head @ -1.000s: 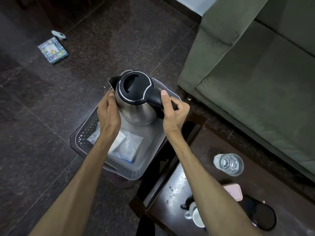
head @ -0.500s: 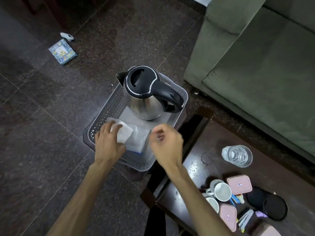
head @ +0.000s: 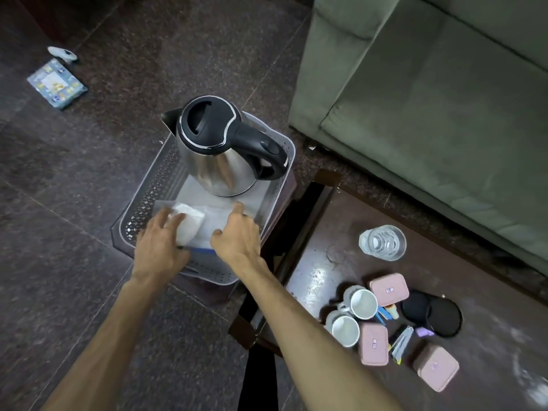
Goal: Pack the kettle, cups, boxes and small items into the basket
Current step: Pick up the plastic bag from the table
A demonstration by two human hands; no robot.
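A steel kettle (head: 219, 149) with a black lid and handle stands upright in the far half of the grey perforated basket (head: 154, 188). White plastic packets (head: 192, 222) lie in the basket's near half. My left hand (head: 161, 243) rests on the packets with fingers spread. My right hand (head: 237, 235) hovers over them, fingers apart, index finger stretched toward the kettle. On the dark table at the right sit two white cups (head: 354, 314), three pink boxes (head: 388, 287) and small items (head: 400, 341).
The basket sits on a low stool beside the dark wooden table (head: 489, 351). A glass of water (head: 382, 241) and a black round base (head: 436, 314) stand on the table. A green sofa (head: 430, 99) fills the right. A blue packet (head: 56, 84) lies on the floor.
Both hands let go of the kettle, which now stands in the basket. They dropped to the near half; the left landed on the white packets, and the right followed.
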